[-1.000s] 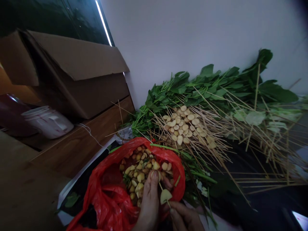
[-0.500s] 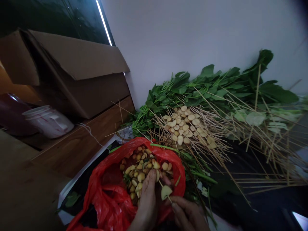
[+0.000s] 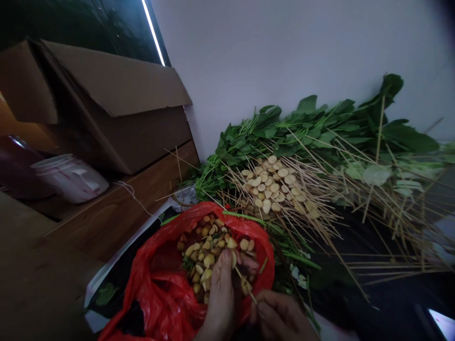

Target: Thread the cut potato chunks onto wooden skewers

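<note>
My right hand (image 3: 280, 315) pinches a thin wooden skewer (image 3: 253, 298) near its lower end. A slice that looks like potato (image 3: 246, 285) is threaded on the skewer, turned nearly edge-on. At the skewer's far end my left hand (image 3: 221, 289) has its thumb against another pale slice (image 3: 233, 260); its other fingers are mostly hidden. Both hands are over an open red plastic bag (image 3: 159, 303), which holds many small potato pieces (image 3: 209, 260) and some green bits. Beyond the bag lies a heap of loaded skewers (image 3: 274, 188) with pale slices at their near ends.
Leafy green stalks (image 3: 305, 121) lie along the wall behind the skewers. More skewers (image 3: 398, 222) with pale green leaf pieces spread to the right. A cardboard box (image 3: 142, 137) and a white bucket (image 3: 71, 177) stand left on wood. A lit screen (image 3: 442, 324) shows bottom right.
The slice on the skewer has turned from facing me to nearly edge-on. My right hand has shifted slightly right and down; my left hand has barely moved.
</note>
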Motion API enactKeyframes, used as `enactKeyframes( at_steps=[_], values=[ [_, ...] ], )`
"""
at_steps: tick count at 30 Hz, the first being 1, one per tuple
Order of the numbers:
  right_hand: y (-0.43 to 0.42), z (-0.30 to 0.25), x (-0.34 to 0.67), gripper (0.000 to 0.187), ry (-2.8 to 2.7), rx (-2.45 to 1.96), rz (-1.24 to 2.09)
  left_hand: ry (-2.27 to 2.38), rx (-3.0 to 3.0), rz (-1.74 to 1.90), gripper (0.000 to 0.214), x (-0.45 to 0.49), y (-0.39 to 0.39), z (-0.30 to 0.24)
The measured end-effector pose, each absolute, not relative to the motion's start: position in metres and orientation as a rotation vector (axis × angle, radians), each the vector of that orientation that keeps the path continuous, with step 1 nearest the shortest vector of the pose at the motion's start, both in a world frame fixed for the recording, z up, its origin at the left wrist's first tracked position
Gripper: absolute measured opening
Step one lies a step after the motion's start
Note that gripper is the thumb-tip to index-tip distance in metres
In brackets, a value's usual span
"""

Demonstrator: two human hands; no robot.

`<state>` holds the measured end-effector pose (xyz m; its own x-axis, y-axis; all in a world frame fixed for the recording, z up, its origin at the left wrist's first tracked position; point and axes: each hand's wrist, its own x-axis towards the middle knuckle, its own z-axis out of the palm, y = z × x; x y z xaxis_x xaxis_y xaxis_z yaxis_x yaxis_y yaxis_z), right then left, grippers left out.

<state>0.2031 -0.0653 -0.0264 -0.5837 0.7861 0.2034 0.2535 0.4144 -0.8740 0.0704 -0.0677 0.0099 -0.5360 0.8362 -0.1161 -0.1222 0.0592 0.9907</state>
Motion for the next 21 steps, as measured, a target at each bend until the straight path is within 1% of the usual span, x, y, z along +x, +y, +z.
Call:
enactKeyframes(
  at_steps=[1,2,3,4,6,8,9,10,11,12,13,16,17,18,19,20,21],
  values=[
    [-0.062,-0.023,0.204,0.054,-2.054,-0.850,1.235,1.558,0.726,1.588,0.048,0.071,-0.068,0.009],
    [-0.059,-0.021,0.206,0.053,-2.070,-0.841,1.269,1.549,0.725,1.588,0.047,0.070,-0.067,0.008],
    [-0.056,-0.020,0.207,0.049,-2.113,-0.829,1.210,1.553,0.730,1.588,0.047,0.070,-0.067,0.009],
    [-0.054,-0.021,0.208,0.043,-2.173,-0.813,1.051,1.566,0.742,1.584,0.046,0.070,-0.065,0.011],
    [-0.050,-0.026,0.208,0.034,-2.267,-0.767,0.524,1.609,0.750,1.581,0.046,0.068,-0.062,0.016],
    [-0.048,-0.033,0.206,0.033,-2.269,-0.718,0.009,1.636,0.734,1.590,0.045,0.067,-0.057,0.021],
    [-0.048,-0.035,0.204,0.034,-2.260,-0.711,-0.146,1.638,0.726,1.595,0.043,0.066,-0.055,0.024],
    [-0.047,-0.035,0.201,0.035,-2.249,-0.723,-0.209,1.639,0.718,1.605,0.041,0.066,-0.053,0.026],
    [-0.047,-0.034,0.198,0.035,-2.241,-0.739,-0.171,1.643,0.709,1.621,0.038,0.065,-0.051,0.027],
    [-0.046,-0.030,0.194,0.035,-2.232,-0.771,-0.034,1.638,0.699,1.634,0.037,0.065,-0.049,0.028],
    [-0.045,-0.025,0.191,0.036,-2.215,-0.808,0.180,1.619,0.679,1.643,0.036,0.064,-0.047,0.028],
    [-0.038,-0.009,0.185,0.040,-2.104,-0.909,0.968,1.507,0.612,1.635,0.036,0.065,-0.039,0.025],
    [-0.035,-0.005,0.185,0.040,-2.078,-0.921,1.118,1.472,0.602,1.629,0.037,0.065,-0.036,0.023],
    [-0.031,-0.002,0.185,0.039,-2.077,-0.920,1.153,1.440,0.601,1.624,0.037,0.066,-0.033,0.023],
    [-0.028,-0.001,0.186,0.037,-2.103,-0.912,1.064,1.417,0.602,1.626,0.037,0.067,-0.030,0.022],
    [-0.025,-0.001,0.187,0.036,-2.142,-0.900,0.867,1.392,0.612,1.624,0.038,0.069,-0.027,0.022],
    [-0.023,-0.002,0.188,0.034,-2.180,-0.873,0.593,1.370,0.619,1.620,0.038,0.070,-0.025,0.021]
  ],
)
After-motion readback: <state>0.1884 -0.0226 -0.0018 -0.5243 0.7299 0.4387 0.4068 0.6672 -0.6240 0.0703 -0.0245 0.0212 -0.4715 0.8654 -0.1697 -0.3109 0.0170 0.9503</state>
